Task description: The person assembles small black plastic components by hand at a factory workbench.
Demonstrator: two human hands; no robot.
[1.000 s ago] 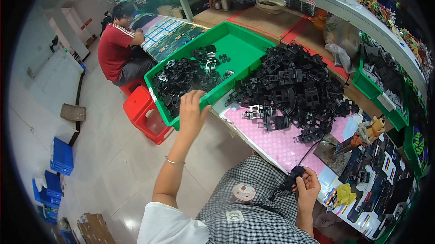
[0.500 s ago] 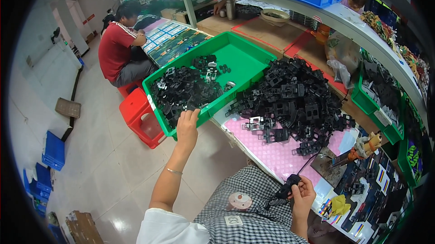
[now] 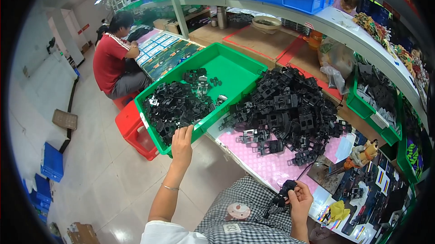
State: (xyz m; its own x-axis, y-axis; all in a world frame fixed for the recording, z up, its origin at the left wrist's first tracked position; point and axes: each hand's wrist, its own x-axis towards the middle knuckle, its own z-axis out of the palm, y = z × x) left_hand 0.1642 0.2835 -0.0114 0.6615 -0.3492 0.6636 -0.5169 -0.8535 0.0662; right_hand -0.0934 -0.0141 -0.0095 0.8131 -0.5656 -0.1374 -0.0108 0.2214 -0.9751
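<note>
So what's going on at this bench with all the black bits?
A person sits at a workbench sorting small black plastic parts. Their left hand reaches to the near edge of a green tray holding some of these parts, fingers at its rim. Their right hand holds one black part near their lap. A big heap of the same parts lies on a pink mat. Another person in a red shirt sits further along.
</note>
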